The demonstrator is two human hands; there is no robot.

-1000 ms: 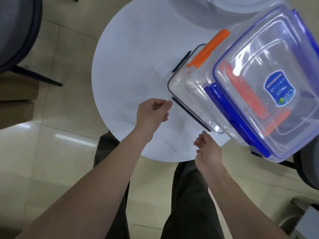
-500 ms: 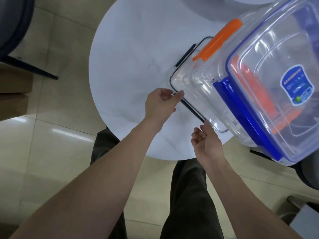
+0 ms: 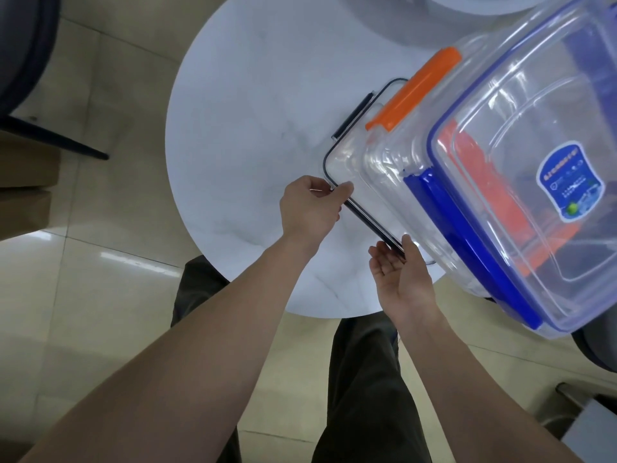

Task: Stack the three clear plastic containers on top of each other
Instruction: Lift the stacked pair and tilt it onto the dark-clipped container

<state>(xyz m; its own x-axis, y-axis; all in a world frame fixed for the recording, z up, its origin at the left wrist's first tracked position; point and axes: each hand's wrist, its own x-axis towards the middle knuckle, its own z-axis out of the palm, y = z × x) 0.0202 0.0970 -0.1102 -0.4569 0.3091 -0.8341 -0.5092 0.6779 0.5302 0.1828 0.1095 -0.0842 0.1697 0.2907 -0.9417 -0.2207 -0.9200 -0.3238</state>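
On the white round table (image 3: 240, 95), my left hand (image 3: 309, 210) now pinches the black-rimmed bottom container (image 3: 354, 182) at its corner; earlier it hovered short. My right hand (image 3: 402, 279), open, has reached its near edge. Orange-latched container (image 3: 414, 91) and blue-latched container (image 3: 521, 168) sit stacked above.

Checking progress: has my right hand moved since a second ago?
Yes. The right hand moved across the table edge up to the black-rimmed container.
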